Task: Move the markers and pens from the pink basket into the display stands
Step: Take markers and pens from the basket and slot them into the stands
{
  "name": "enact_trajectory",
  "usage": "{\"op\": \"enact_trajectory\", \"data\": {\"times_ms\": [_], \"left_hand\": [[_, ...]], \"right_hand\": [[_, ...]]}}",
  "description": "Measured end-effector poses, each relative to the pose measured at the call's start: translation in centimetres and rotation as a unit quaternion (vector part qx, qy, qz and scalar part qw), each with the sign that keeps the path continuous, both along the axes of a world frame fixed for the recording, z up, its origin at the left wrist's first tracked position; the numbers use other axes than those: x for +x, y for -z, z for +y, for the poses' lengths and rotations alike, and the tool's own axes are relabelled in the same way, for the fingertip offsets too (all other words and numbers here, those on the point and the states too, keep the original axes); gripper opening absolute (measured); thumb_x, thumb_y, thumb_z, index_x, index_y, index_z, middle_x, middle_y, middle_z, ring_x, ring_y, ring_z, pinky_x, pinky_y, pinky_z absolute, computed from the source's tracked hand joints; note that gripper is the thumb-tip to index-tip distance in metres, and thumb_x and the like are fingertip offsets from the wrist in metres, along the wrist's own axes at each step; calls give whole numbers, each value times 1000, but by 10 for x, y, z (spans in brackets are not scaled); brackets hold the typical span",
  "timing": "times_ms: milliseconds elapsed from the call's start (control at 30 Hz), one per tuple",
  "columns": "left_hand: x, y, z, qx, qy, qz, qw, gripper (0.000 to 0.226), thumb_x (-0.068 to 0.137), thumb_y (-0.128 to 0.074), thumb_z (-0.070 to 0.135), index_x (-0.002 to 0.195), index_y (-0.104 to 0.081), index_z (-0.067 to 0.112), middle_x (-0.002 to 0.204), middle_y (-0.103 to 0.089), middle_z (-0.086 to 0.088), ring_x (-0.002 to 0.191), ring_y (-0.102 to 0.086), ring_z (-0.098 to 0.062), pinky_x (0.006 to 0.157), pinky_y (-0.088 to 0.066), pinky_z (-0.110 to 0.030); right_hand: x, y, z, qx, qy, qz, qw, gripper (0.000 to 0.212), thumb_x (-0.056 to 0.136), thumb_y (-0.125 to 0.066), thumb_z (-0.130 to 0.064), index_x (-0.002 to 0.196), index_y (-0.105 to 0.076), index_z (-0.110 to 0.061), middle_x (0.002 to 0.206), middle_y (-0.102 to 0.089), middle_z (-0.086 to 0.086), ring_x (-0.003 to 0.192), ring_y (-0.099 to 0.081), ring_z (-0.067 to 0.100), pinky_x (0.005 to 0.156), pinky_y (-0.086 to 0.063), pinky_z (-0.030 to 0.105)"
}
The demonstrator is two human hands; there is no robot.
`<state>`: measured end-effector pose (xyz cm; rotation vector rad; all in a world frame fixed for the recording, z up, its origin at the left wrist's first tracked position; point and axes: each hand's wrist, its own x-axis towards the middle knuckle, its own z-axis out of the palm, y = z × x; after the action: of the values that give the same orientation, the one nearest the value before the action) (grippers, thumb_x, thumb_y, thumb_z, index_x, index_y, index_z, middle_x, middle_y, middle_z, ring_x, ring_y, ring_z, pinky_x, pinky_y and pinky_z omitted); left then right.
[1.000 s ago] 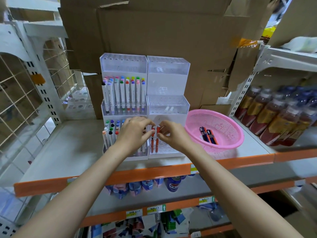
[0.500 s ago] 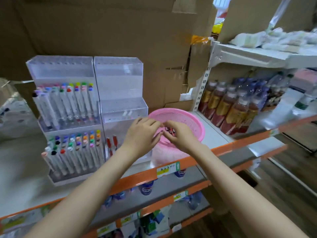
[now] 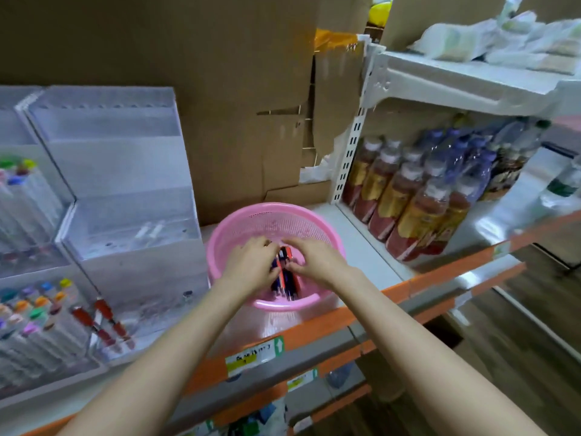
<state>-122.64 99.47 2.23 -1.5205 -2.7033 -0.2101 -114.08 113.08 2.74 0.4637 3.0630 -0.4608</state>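
Pink basket (image 3: 274,209) sits on the shelf (image 3: 364,256), just right of the display stands (image 3: 125,209). Pens (image 3: 287,280) lie inside it. Left hand (image 3: 251,264) and right hand (image 3: 316,258), fingers curled, pinch the pens from opposite sides.

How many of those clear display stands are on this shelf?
2. The left display stand, cut off by the picture's edge, holds coloured markers; the right display stand stands right beside it, just left of the pink basket. Others may lie out of view.
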Motion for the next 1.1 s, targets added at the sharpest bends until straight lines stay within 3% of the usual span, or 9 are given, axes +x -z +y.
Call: {"op": "enact_trajectory", "data": {"times_ms": [233,367,500,633,767,933,1100], "left_hand": [[-16,20,15,-58,-85,-98,990,59,87,-61,42,136,-40,19,133,-48,-8,117,-47,-27,92,-44,-40],[-21,23,15,-44,-75,-147,985,65,77,-74,39,131,-45,19,129,-52,-5,114,-49,-23,92,-43,-37],[-22,21,15,-38,-80,-218,972,80,68,-82,35,134,-42,16,137,-44,-4,123,-40,-23,102,-36,-36],[-24,21,14,-27,-109,-240,964,73,61,-87,37,120,-47,17,126,-48,-4,113,-42,-20,95,-40,-35],[-25,18,13,-64,-117,-273,953,88,64,-85,38,135,-38,17,135,-34,-6,123,-34,-23,101,-34,-37],[-24,15,12,-62,-141,-307,939,87,64,-86,37,134,-37,18,131,-34,-4,115,-41,-20,90,-37,-32],[-21,13,12,11,-154,-313,937,63,67,-85,28,113,-45,12,108,-55,-5,94,-53,-20,71,-41,-30]], "right_hand": [[-36,22,18,-7,-23,-48,999,56,82,-71,-29,132,-49,-16,127,-58,12,117,-52,31,94,-45,41],[-42,27,21,-27,-28,-72,997,50,83,-71,-32,126,-53,-12,120,-52,14,110,-52,31,93,-43,38],[-40,25,21,-55,-30,-84,994,53,84,-70,-30,131,-50,-13,124,-44,13,111,-51,30,97,-42,37],[-39,26,21,-63,-42,-118,990,60,85,-68,-35,137,-44,-19,129,-35,13,115,-48,32,102,-41,43],[-37,26,20,-87,-29,-105,990,61,82,-72,-32,135,-45,-19,128,-35,12,113,-49,30,102,-41,40],[-36,20,20,-114,5,-103,988,62,78,-77,-27,131,-48,-14,128,-31,12,110,-50,29,100,-41,34],[-34,20,17,-91,13,-88,992,56,76,-74,-26,121,-45,-8,118,-50,14,103,-50,28,82,-42,33]]}}
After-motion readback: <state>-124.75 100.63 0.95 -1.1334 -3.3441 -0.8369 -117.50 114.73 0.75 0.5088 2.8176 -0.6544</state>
